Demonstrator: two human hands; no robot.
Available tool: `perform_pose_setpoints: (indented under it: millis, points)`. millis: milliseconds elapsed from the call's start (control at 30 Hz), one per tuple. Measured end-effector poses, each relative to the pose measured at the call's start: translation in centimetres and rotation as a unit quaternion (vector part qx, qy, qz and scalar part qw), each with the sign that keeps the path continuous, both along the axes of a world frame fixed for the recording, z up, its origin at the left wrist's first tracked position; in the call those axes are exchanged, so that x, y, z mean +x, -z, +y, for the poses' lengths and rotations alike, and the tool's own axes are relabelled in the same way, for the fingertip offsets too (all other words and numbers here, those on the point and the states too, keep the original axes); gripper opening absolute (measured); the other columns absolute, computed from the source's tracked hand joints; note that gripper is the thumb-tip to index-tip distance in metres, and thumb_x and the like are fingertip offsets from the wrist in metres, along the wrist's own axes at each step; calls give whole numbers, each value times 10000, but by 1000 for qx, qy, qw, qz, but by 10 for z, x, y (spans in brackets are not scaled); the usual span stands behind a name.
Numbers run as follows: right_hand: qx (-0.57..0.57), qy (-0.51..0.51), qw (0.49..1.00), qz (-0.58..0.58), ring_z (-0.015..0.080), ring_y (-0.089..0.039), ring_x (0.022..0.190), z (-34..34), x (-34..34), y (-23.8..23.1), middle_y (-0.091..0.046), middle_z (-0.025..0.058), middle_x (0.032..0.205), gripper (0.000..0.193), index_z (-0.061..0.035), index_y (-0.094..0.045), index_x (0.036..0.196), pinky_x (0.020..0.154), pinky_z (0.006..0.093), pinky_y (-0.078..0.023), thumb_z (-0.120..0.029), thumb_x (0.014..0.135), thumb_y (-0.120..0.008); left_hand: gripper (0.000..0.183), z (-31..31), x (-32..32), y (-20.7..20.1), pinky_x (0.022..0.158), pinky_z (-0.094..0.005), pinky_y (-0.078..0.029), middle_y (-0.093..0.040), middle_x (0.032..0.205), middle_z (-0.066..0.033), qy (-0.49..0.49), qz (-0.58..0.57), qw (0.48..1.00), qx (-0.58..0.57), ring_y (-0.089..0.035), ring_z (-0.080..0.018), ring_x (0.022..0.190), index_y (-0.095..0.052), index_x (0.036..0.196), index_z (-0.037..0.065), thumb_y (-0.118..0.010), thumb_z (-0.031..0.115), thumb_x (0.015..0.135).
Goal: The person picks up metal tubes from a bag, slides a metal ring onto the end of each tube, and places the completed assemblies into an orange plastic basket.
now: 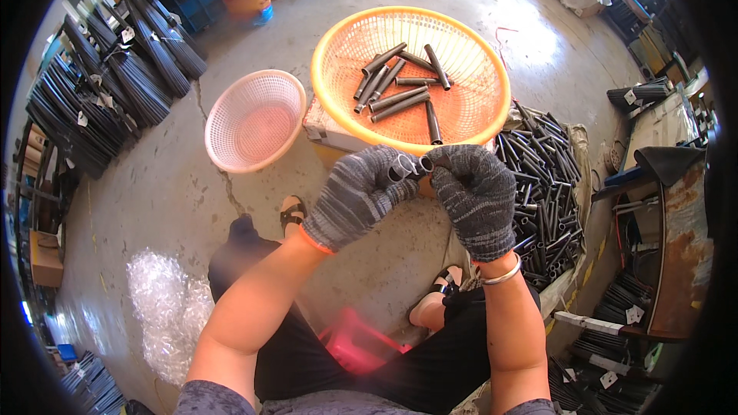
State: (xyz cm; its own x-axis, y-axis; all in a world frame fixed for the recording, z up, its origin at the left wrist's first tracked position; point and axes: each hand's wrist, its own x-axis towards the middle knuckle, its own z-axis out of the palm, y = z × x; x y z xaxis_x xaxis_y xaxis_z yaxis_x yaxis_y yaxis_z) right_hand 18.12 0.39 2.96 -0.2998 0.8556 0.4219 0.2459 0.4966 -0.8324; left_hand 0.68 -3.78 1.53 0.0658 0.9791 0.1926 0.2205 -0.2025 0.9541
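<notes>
My left hand [355, 198], in a grey striped knit glove, is closed on a metal tube [400, 168] whose shiny round end points toward me. Beside it my right hand [478, 204], gloved the same way, pinches a narrower dark tube [425, 163]. The two tube ends are close together; I cannot tell if they touch. Just beyond my hands an orange plastic basket [324, 100] stands on a box, with several dark metal tubes [400, 106] lying loose in it. My fingers hide most of both held pieces.
A pale pink basket [256, 88] sits on the floor to the left. At right, a large heap of short dark tubes [542, 184] lies on a sheet. Clear plastic bags [161, 300] are at lower left. Bundled rods [115, 69] lean at far left; a rusty metal table [684, 253] stands right.
</notes>
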Motion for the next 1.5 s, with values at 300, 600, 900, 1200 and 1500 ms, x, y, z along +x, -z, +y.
perform_pose_setpoints:
  millis: [300,600,900,1200,1500]
  points:
    - [10,-27,999,-22,172,-603,633,4,3,5,-628,87,714,147,-23,-644,856,621,284,-485,22,717,-662,189,-8,-5,-9,761,-270,-484,-642,903,-42,44,-39,996,-62,-584,-115,837,-631,977,14,-681,-10,796]
    - [-37,-35,999,-6,150,-609,682,3,0,-2,-641,79,756,125,-15,-628,852,647,278,-488,29,736,-649,269,-1,-8,-3,659,-223,-490,-660,859,-20,95,-121,986,-70,-593,-83,777,-611,1104,37,-648,39,838]
    - [-116,-124,982,78,110,-608,782,12,20,-9,-664,75,868,133,6,-616,869,707,255,-495,59,749,-634,253,-2,-15,-9,778,-251,-492,-675,967,-42,109,-135,975,-142,-605,-96,885,-608,1101,26,-635,45,850]
    - [-31,-87,996,-14,113,-579,668,5,10,-3,-648,58,775,148,-15,-631,883,643,259,-479,44,747,-634,179,-1,-15,2,829,-262,-477,-670,998,-55,88,-58,993,-58,-582,-99,909,-632,1005,3,-640,-11,827]
    - [-49,-59,997,5,159,-611,693,3,6,7,-657,78,796,146,-22,-625,882,675,278,-491,34,749,-640,216,-2,-9,1,725,-254,-486,-666,925,-80,39,86,989,110,-572,-101,785,-636,986,-3,-651,-50,776]
